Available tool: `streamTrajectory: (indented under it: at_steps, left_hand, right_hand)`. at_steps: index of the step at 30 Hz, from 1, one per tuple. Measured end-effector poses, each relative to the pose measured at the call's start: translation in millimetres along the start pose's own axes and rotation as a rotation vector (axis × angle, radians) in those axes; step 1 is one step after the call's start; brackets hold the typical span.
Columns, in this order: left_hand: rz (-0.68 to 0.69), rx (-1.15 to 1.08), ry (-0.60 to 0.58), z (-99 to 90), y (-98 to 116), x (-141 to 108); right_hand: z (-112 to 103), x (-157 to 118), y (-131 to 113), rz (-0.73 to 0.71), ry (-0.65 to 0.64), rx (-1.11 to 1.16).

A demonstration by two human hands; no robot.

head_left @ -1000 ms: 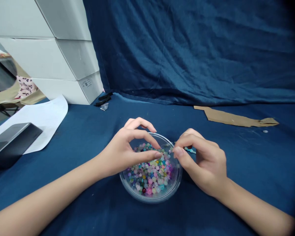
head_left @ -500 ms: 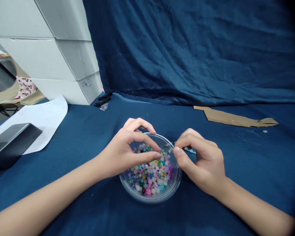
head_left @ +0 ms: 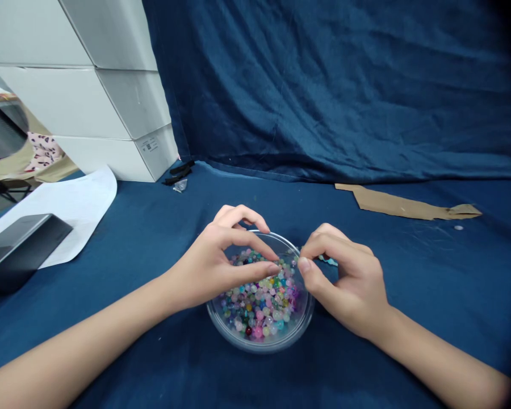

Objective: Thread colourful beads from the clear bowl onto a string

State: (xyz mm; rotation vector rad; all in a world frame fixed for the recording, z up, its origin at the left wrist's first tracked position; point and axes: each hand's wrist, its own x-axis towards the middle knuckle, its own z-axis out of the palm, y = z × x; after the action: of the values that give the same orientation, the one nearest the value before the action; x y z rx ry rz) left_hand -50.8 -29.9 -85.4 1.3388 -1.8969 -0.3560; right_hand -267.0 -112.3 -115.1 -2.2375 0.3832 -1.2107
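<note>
A clear round bowl point(head_left: 255, 345) stands on the blue cloth, partly filled with many small coloured beads point(head_left: 259, 307). Over its left side reaches my left hand point(head_left: 221, 258), thumb and forefinger nearly meeting above the beads in a pinch. Whatever lies between those fingertips is too small to name. At the bowl's right rim, my right hand point(head_left: 347, 278) pinches thumb against forefinger; what they hold, if anything, I cannot make out. A light blue piece point(head_left: 329, 261) shows behind the right hand, mostly hidden by it.
White boxes point(head_left: 89, 102) are stacked at the back left. A dark slanted device point(head_left: 25, 250) rests on white paper point(head_left: 91, 207) at the left. Farther back lie a torn cardboard strip point(head_left: 400, 205), black scraps point(head_left: 181, 170) and a small plastic bag point(head_left: 180, 186). A blue curtain point(head_left: 332, 85) hangs behind.
My right hand has shifted slightly left and down, its fingertips a little closer to the left hand's. The left hand and the bowl stay put.
</note>
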Motion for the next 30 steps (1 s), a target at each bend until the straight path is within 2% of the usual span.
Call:
streamTrajectory:
  at_steps: [13, 21, 30]
  left_hand:
    - [0.123, -0.057, 0.006, 1.2, -1.0, 1.2]
    - [0.091, -0.086, 0.019, 2.8, -2.0, -0.8]
    - [0.078, -0.084, -0.007, 1.7, -1.0, -3.1]
  right_hand:
    - [-0.6, 3.2, -0.6, -0.061, -0.059, 0.001]
    - [-0.6, 2.9, -0.1, -0.053, -0.067, 0.008]
    - [1.1, 1.7, -0.6, -0.024, -0.140, -0.003]
